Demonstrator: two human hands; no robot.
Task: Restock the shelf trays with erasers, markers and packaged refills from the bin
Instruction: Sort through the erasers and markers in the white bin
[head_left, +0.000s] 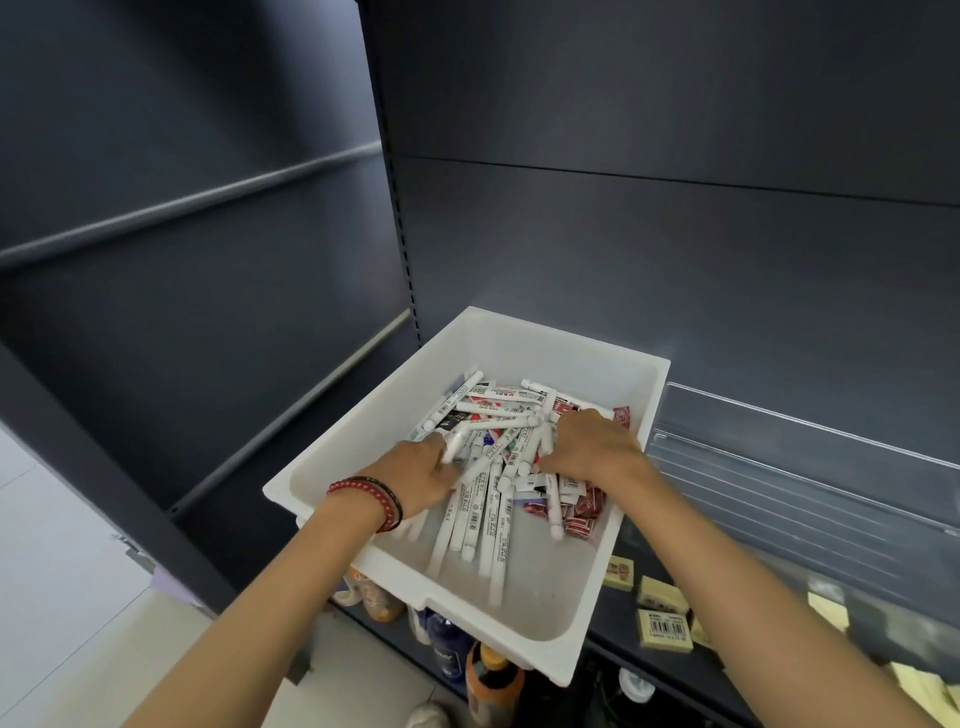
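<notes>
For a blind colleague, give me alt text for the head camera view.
Two hands dig into a white bin of markers and red packets on a dark shelf: the left hand grips markers, the right hand sinks its fingers into the pile. Erasers and a clear tray sit to the right.

No wording, brand or number is legible. The white markers (488, 499) at frame centre carry barcode strips and fine print, and the red packets (584, 512) beside them carry white print. The eraser (666, 630) at lower right carries a barcode label with digits too small to read.
</notes>
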